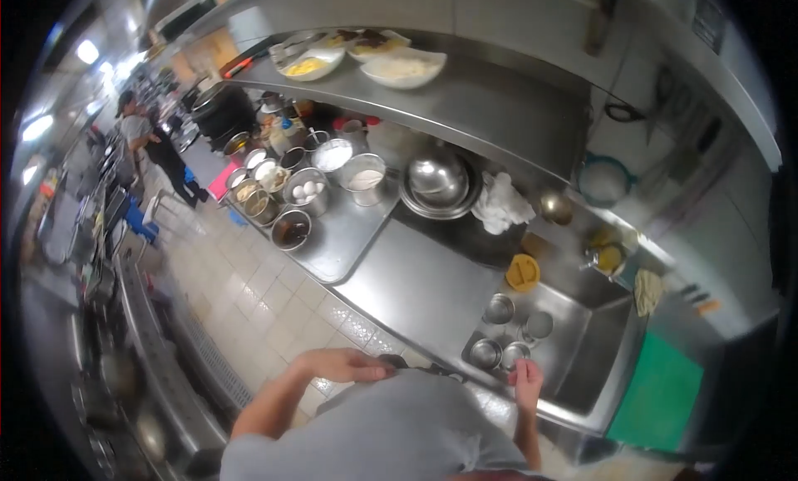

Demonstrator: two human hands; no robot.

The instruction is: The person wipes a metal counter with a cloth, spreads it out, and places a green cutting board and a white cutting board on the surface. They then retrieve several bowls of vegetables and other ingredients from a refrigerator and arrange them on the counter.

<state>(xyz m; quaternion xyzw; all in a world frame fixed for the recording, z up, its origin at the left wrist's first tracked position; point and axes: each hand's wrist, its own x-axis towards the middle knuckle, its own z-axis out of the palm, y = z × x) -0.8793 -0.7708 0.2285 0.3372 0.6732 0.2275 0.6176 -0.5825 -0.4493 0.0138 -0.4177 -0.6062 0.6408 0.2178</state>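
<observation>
Steel counter (pixel 424 269) above a tiled kitchen floor (pixel 199 269), right fingers (pixel 525 370) pinched on a metal cup (pixel 514 356) at the sink (pixel 613 331), left fingers (pixel 370 371) near the grey shirt (pixel 382 423), grip unclear

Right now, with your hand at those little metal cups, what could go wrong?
The right hand is at one metal cup with another cup close beside it, so a nudge might knock them together. The pot with dark contents stands near the front edge of the metal surface, so a bump could perhaps spill it. The floor tiles look shiny, so someone might slip.
</observation>
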